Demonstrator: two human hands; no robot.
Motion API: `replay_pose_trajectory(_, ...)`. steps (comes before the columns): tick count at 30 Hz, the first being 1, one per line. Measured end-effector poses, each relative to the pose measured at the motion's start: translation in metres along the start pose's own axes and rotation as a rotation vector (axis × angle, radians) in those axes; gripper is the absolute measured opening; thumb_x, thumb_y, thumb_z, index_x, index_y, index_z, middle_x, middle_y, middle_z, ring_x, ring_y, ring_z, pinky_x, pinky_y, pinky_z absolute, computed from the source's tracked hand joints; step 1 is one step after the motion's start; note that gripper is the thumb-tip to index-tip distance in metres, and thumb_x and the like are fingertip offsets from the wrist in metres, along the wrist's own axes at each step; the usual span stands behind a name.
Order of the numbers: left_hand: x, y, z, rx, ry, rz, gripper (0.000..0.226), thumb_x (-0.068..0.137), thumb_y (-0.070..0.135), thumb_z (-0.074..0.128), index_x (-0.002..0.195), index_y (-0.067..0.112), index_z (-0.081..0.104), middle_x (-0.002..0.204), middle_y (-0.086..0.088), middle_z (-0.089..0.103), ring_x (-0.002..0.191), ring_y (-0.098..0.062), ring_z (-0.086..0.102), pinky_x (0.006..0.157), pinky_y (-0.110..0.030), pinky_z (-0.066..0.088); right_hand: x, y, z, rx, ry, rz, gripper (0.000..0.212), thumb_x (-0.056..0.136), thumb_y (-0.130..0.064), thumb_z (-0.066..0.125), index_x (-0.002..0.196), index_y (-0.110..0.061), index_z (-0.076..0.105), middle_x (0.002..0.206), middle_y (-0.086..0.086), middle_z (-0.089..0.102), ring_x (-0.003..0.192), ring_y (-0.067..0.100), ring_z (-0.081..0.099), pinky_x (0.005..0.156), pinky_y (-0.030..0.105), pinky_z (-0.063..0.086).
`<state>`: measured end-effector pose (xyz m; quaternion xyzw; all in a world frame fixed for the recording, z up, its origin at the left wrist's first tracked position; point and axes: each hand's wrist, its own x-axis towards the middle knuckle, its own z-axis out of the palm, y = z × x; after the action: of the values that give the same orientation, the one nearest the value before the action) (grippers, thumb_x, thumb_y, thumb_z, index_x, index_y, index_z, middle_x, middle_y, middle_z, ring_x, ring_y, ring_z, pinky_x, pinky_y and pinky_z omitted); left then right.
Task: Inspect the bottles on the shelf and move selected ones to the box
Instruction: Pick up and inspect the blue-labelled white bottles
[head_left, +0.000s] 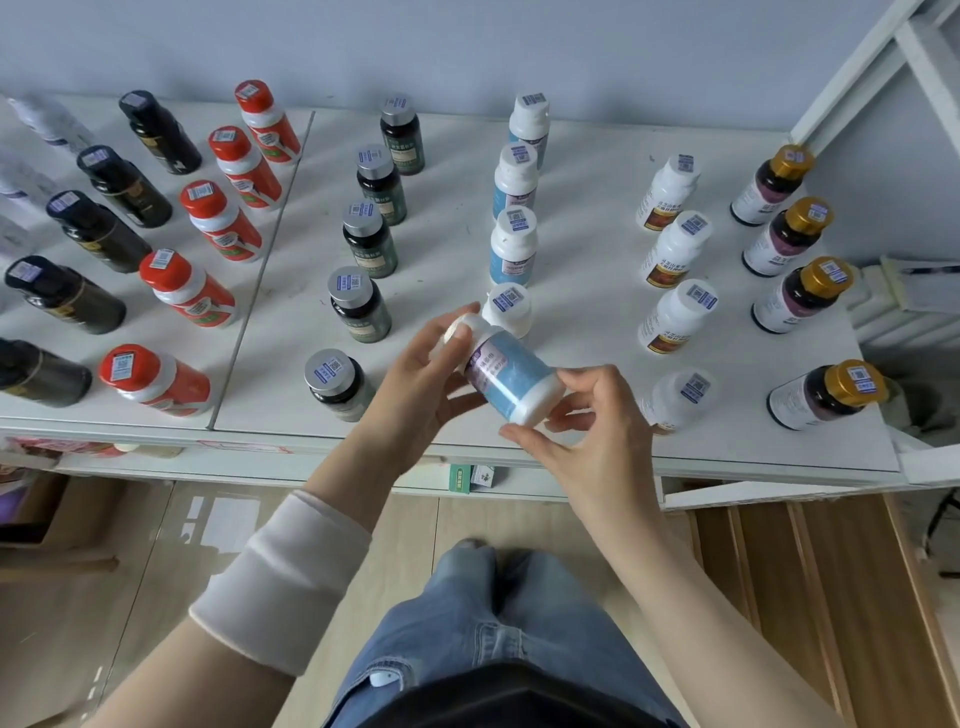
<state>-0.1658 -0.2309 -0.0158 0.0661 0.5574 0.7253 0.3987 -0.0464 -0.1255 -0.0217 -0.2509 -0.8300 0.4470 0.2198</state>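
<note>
Soft, even daylight fills the frame, bright without harsh contrast. The standing bottles (363, 234) cast only faint, diffuse shadows across the white shelf (587, 291). Pale rectangular reflections glare off the glossy floor (223, 519) below. The wide-angle lens bows the shelf's front edge and tips the rows near the left and right borders outward. The held bottle (511, 376) at centre is crisp. A white bottle (680, 400) at front right looks smeared, and the far-left bottles (36, 124) are hazy and washed out.

Open lane on white shelf board (587, 171) between blue-labelled white plastic bottles (513, 247) and brown-labelled white plastic bottles (675, 249), second lane beside silver-capped dark bottles (370, 244), upright columns blocking sideways passage
</note>
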Motion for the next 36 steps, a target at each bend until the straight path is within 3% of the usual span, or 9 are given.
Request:
replay_pose_trajectory(7, 0.007, 0.012, -0.006, 0.436, -0.056, 0.211, 0.033, 0.085, 0.012, 0.062, 0.116, 0.022, 0.054, 0.113, 0.001, 0.062, 0.098, -0.007, 0.062, 0.087, -0.025, 0.053, 0.001, 0.016, -0.001, -0.067, -0.122, 0.03, 0.054, 0.062, -0.019, 0.084, 0.103, -0.005, 0.053, 0.109, 0.008, 0.063, 0.087, 0.016, 0.063, 0.07, 0.012, 0.05)
replay_pose_trajectory(11, 0.009, -0.001, -0.01, 0.82, -0.099, 0.355, 0.042, 0.078, 0.011, 0.072, 0.113, 0.027, 0.054, 0.113, 0.003, 0.058, 0.105, -0.005, 0.056, 0.086, -0.016, 0.051, 0.02, 0.022, -0.02, -0.271, -0.124, -0.037, 0.044, 0.072, -0.015, 0.077, 0.108, 0.001, 0.056, 0.106, 0.016, 0.061, 0.094, 0.027, 0.062, 0.081, 0.032, 0.051)
replay_pose_trajectory(13, 0.01, -0.009, -0.012, 0.923, -0.136, 0.421, 0.045, 0.076, 0.012, 0.074, 0.115, 0.024, 0.055, 0.112, 0.003, 0.055, 0.101, 0.003, 0.052, 0.087, -0.013, 0.049, 0.031, 0.019, -0.026, -0.383, -0.144, -0.048, 0.042, 0.077, -0.016, 0.073, 0.111, -0.001, 0.055, 0.109, 0.016, 0.058, 0.099, 0.03, 0.059, 0.085, 0.031, 0.046)
replay_pose_trajectory(19, 0.017, -0.03, -0.022, 1.081, -0.167, 0.524, 0.047, 0.077, 0.012, 0.074, 0.119, 0.013, 0.055, 0.114, -0.003, 0.055, 0.102, -0.009, 0.052, 0.09, -0.032, 0.048, 0.052, 0.01, -0.026, -0.56, -0.197, -0.072, 0.041, 0.084, -0.019, 0.065, 0.12, -0.002, 0.053, 0.118, 0.017, 0.053, 0.109, 0.032, 0.051, 0.084, 0.027, 0.033)
replay_pose_trajectory(25, 0.018, -0.037, -0.021, 1.088, -0.158, 0.543, 0.049, 0.079, 0.019, 0.071, 0.123, 0.014, 0.052, 0.118, -0.005, 0.053, 0.103, -0.009, 0.049, 0.088, -0.031, 0.044, 0.059, 0.003, -0.025, -0.651, -0.219, -0.042, 0.041, 0.086, -0.021, 0.063, 0.121, -0.004, 0.052, 0.118, 0.017, 0.051, 0.111, 0.034, 0.05, 0.086, 0.037, 0.04)
replay_pose_trajectory(28, 0.015, -0.033, -0.023, 1.085, -0.176, 0.531, 0.062, 0.077, 0.038, 0.066, 0.131, 0.013, 0.046, 0.126, -0.006, 0.052, 0.111, -0.012, 0.049, 0.094, -0.031, 0.043, 0.066, 0.001, -0.028, -0.715, -0.256, -0.034, 0.043, 0.086, -0.024, 0.062, 0.123, -0.005, 0.05, 0.121, 0.016, 0.049, 0.114, 0.032, 0.047, 0.089, 0.035, 0.039)
replay_pose_trajectory(31, 0.02, -0.011, -0.026, 1.126, -0.102, 0.667, 0.059, 0.081, 0.046, 0.059, 0.128, 0.012, 0.048, 0.124, -0.004, 0.056, 0.112, -0.019, 0.053, 0.094, -0.037, 0.047, 0.075, -0.002, -0.029, -0.825, -0.327, -0.055, 0.045, 0.088, -0.029, 0.059, 0.126, -0.007, 0.047, 0.122, 0.014, 0.048, 0.114, 0.031, 0.046, 0.09, 0.035, 0.038)
replay_pose_trajectory(33, 0.034, 0.01, -0.025, 1.238, -0.042, 0.741, 0.05, 0.083, 0.043, 0.057, 0.124, 0.013, 0.05, 0.12, -0.005, 0.057, 0.109, -0.023, 0.054, 0.087, -0.042, 0.05, 0.084, -0.003, -0.027, -0.907, -0.382, -0.086, 0.045, 0.088, -0.031, 0.058, 0.123, -0.006, 0.046, 0.12, 0.014, 0.049, 0.111, 0.032, 0.048, 0.089, 0.038, 0.041)
replay_pose_trajectory(36, 0.062, 0.033, -0.012, 1.563, -0.09, 0.548, 0.056, 0.082, 0.042, 0.063, 0.129, 0.015, 0.047, 0.125, -0.008, 0.051, 0.116, -0.026, 0.048, 0.087, -0.045, 0.048, 0.098, -0.001, -0.023, -0.993, -0.455, -0.135, 0.043, 0.089, -0.032, 0.056, 0.122, -0.007, 0.046, 0.117, 0.014, 0.049, 0.107, 0.031, 0.049, 0.086, 0.038, 0.041)
